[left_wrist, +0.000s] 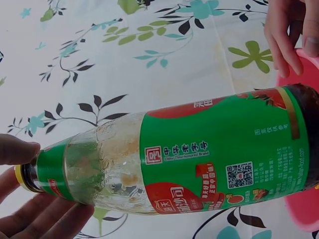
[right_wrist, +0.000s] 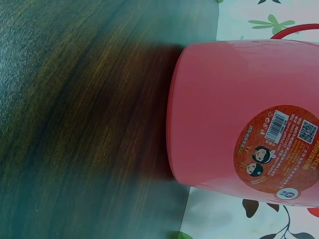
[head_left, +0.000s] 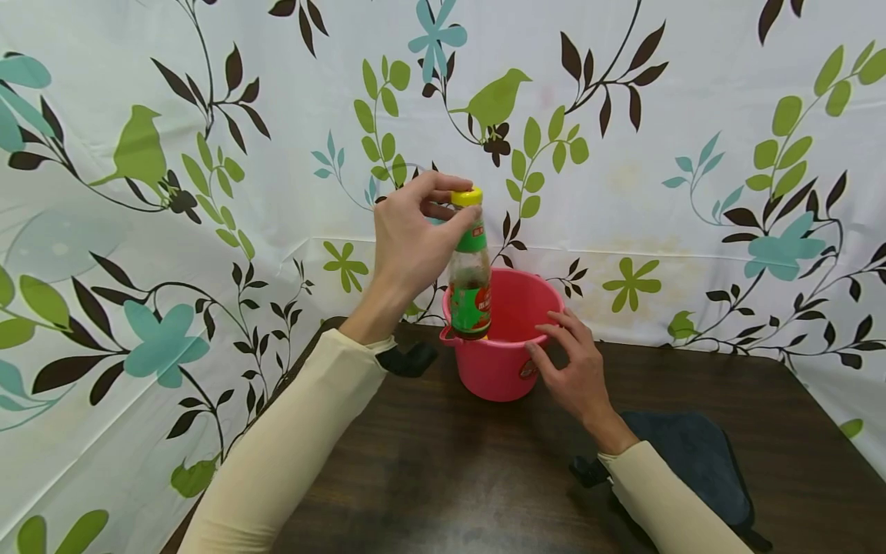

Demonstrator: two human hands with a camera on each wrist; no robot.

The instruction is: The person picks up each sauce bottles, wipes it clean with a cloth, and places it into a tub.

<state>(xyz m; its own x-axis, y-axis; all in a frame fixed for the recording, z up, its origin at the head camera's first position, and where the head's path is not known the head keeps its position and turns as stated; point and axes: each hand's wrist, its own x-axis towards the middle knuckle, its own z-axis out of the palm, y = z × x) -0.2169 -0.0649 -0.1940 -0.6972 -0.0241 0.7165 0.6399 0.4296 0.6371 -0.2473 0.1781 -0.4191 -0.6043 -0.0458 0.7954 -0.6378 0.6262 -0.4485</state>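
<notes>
My left hand [head_left: 418,231] holds a glass sauce bottle [head_left: 471,308] by its yellow cap and neck. The bottle hangs upright, with green and red labels and dark residue inside. In the left wrist view, the bottle [left_wrist: 224,154] fills the middle, and its base overlaps the bucket. In the head view it covers the left part of a pink bucket [head_left: 494,369] on the table. My right hand [head_left: 574,369] grips the bucket's near right rim, fingers over the edge and thumb toward the outside. A round orange sticker [right_wrist: 279,152] marks the bucket's side.
Behind the dark wooden table [head_left: 429,477] hangs a white curtain [head_left: 623,192] printed with leaves and birds. A dark flat pad [head_left: 692,462] lies at the right, partly under my right forearm. A small yellow bit shows inside the bucket, mostly hidden.
</notes>
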